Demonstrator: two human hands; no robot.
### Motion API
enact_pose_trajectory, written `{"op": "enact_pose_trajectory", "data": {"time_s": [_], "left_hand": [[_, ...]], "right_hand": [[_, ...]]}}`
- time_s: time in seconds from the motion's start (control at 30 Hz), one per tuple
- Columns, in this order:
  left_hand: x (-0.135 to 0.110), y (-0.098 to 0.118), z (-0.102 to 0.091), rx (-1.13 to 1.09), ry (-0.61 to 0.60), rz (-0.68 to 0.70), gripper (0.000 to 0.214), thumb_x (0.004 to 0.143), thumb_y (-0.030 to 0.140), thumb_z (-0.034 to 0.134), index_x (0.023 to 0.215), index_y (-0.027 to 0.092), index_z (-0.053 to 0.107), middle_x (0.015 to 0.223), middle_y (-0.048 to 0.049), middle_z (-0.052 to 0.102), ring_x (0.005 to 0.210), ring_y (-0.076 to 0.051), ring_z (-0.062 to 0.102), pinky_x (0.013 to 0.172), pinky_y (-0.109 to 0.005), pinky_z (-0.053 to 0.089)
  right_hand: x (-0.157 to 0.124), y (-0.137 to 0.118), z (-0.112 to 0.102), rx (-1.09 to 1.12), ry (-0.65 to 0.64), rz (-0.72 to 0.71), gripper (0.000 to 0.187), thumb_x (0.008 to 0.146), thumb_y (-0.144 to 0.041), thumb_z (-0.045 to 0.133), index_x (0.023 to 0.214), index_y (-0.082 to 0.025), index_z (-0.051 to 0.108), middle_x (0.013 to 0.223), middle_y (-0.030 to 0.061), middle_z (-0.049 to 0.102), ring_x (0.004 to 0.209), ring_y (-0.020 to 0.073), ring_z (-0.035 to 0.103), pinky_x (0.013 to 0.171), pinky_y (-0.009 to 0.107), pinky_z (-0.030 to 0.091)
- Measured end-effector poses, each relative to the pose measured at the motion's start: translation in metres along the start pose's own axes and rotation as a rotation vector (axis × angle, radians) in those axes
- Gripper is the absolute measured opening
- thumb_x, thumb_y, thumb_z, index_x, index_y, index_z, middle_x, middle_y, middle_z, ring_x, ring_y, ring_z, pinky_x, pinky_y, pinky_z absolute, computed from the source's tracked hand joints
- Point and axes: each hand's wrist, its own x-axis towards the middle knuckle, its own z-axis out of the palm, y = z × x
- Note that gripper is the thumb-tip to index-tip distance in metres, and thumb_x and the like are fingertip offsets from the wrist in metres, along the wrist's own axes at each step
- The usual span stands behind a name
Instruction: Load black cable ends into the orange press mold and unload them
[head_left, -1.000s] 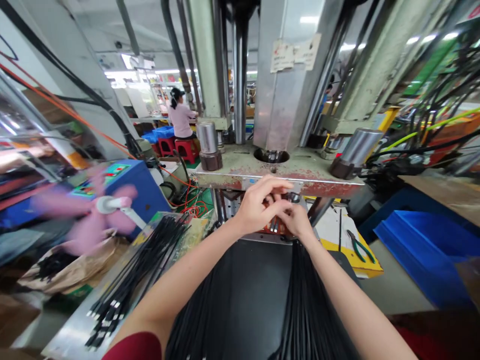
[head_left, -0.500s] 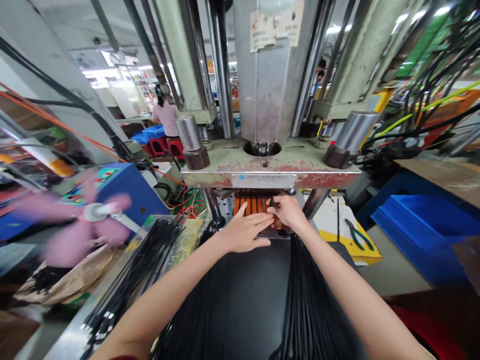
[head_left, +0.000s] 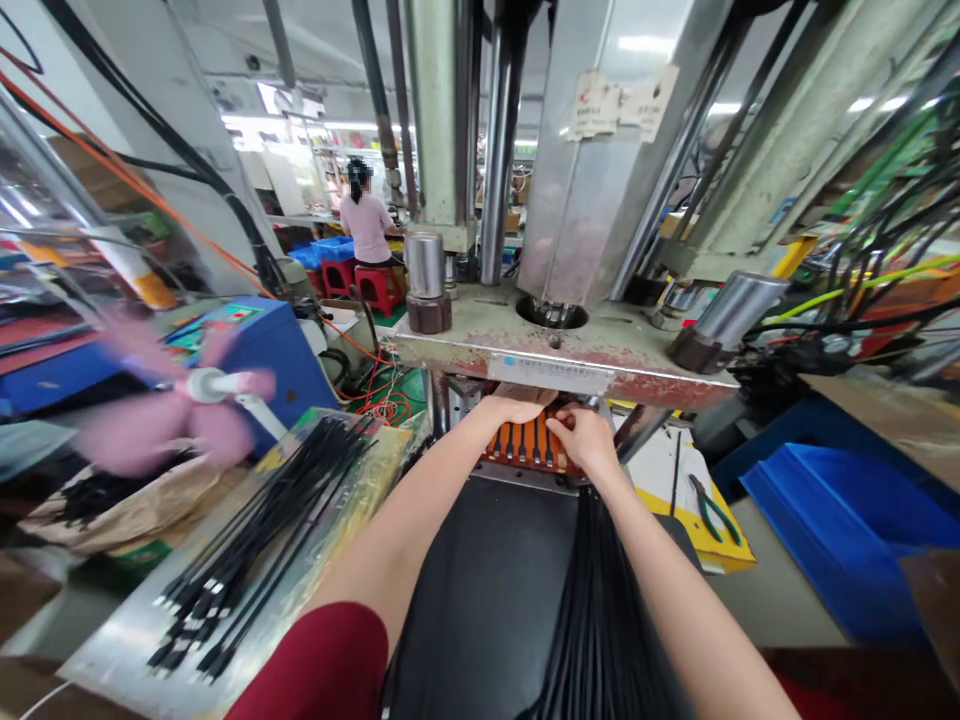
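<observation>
Beneath the press plate lies an orange-brown mould block, with several black cable ends with metal plugs side by side in its slots. My left hand reaches over the mould's back part. Its fingers look stretched to the right, partly in shadow under the plate. My right hand is at the mould's right side, thumb and fingertips pinched together. What they pinch, if anything, is too small to make out. A bundle of black cables hangs below my right wrist, over a black board.
The press plate sits low over both hands. At left are a spinning pink fan and a metal tray with black cables. Green-handled pliers and a blue bin are at right. A person sits behind.
My left hand has moved from the mould's front to its back, uncovering the row of cable ends. My right hand stays at the mould's right side. The view has turned left.
</observation>
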Motion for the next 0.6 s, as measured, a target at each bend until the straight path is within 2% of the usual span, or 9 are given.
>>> {"op": "enact_pose_trajectory", "data": {"time_s": [0.07, 0.13, 0.23, 0.3, 0.37, 0.43, 0.5, 0.6], "left_hand": [[-0.027, -0.012, 0.001, -0.008, 0.008, 0.004, 0.050, 0.098, 0.044, 0.019, 0.132, 0.020, 0.045, 0.139, -0.0067, 0.049, 0.127, -0.020, 0.045, 0.107, -0.034, 0.034], [-0.066, -0.026, 0.006, -0.025, 0.088, -0.001, 0.048, 0.098, 0.041, 0.020, 0.132, 0.015, 0.043, 0.138, -0.0105, 0.048, 0.126, -0.021, 0.045, 0.106, -0.034, 0.035], [-0.124, -0.036, 0.019, -0.007, 0.262, -0.119, 0.036, 0.096, 0.025, 0.028, 0.123, 0.009, 0.047, 0.126, -0.0152, 0.054, 0.118, -0.020, 0.051, 0.102, -0.032, 0.040], [-0.149, -0.034, 0.030, 0.106, 0.251, -0.282, 0.030, 0.094, 0.025, 0.035, 0.111, 0.009, 0.054, 0.113, -0.0162, 0.058, 0.110, -0.024, 0.054, 0.096, -0.036, 0.043], [-0.161, -0.028, 0.041, 0.209, 0.133, -0.421, 0.029, 0.090, 0.034, 0.047, 0.098, 0.009, 0.059, 0.105, -0.0182, 0.058, 0.105, -0.031, 0.054, 0.089, -0.042, 0.046], [-0.163, -0.027, 0.048, 0.218, 0.028, -0.477, 0.027, 0.087, 0.034, 0.052, 0.092, 0.009, 0.061, 0.105, -0.0196, 0.058, 0.106, -0.033, 0.054, 0.085, -0.042, 0.047], [-0.160, -0.030, 0.049, 0.167, -0.001, -0.469, 0.019, 0.088, 0.026, 0.049, 0.090, 0.010, 0.060, 0.104, -0.0181, 0.059, 0.103, -0.030, 0.056, 0.083, -0.038, 0.047], [-0.160, -0.037, 0.036, 0.111, 0.038, -0.421, 0.013, 0.090, 0.020, 0.046, 0.089, 0.013, 0.056, 0.092, -0.0098, 0.061, 0.089, -0.021, 0.060, 0.078, -0.030, 0.045]], "right_hand": [[-0.016, 0.015, -0.005, 0.005, 0.067, -0.065, 0.020, 0.084, -0.033, 0.054, 0.089, -0.017, 0.065, 0.086, 0.0072, 0.069, 0.081, 0.0209, 0.064, 0.073, 0.029, 0.044], [-0.041, 0.039, -0.012, -0.098, 0.083, -0.043, 0.025, 0.089, -0.037, 0.048, 0.089, -0.018, 0.064, 0.084, 0.0091, 0.068, 0.078, 0.0235, 0.064, 0.069, 0.031, 0.045], [-0.080, 0.072, -0.016, -0.454, -0.114, 0.146, 0.041, 0.090, -0.051, 0.043, 0.078, -0.019, 0.065, 0.069, 0.0137, 0.065, 0.068, 0.0323, 0.064, 0.059, 0.038, 0.043], [-0.097, 0.084, -0.014, -0.548, -0.281, 0.194, 0.044, 0.089, -0.055, 0.044, 0.075, -0.019, 0.065, 0.066, 0.0152, 0.065, 0.068, 0.0347, 0.064, 0.057, 0.039, 0.042], [-0.105, 0.086, -0.010, -0.515, -0.379, 0.174, 0.038, 0.089, -0.050, 0.047, 0.076, -0.020, 0.066, 0.071, 0.0143, 0.066, 0.073, 0.0334, 0.066, 0.059, 0.037, 0.043], [-0.106, 0.085, -0.008, -0.465, -0.399, 0.162, 0.030, 0.090, -0.042, 0.048, 0.078, -0.021, 0.066, 0.074, 0.0119, 0.068, 0.077, 0.0310, 0.067, 0.061, 0.035, 0.043], [-0.106, 0.083, -0.010, -0.460, -0.345, 0.172, 0.028, 0.090, -0.041, 0.048, 0.081, -0.022, 0.067, 0.074, 0.0102, 0.068, 0.076, 0.0299, 0.067, 0.059, 0.033, 0.042], [-0.110, 0.079, -0.017, -0.524, -0.177, 0.160, 0.033, 0.090, -0.045, 0.046, 0.086, -0.020, 0.068, 0.065, 0.0103, 0.066, 0.065, 0.0301, 0.065, 0.054, 0.033, 0.039]]}}
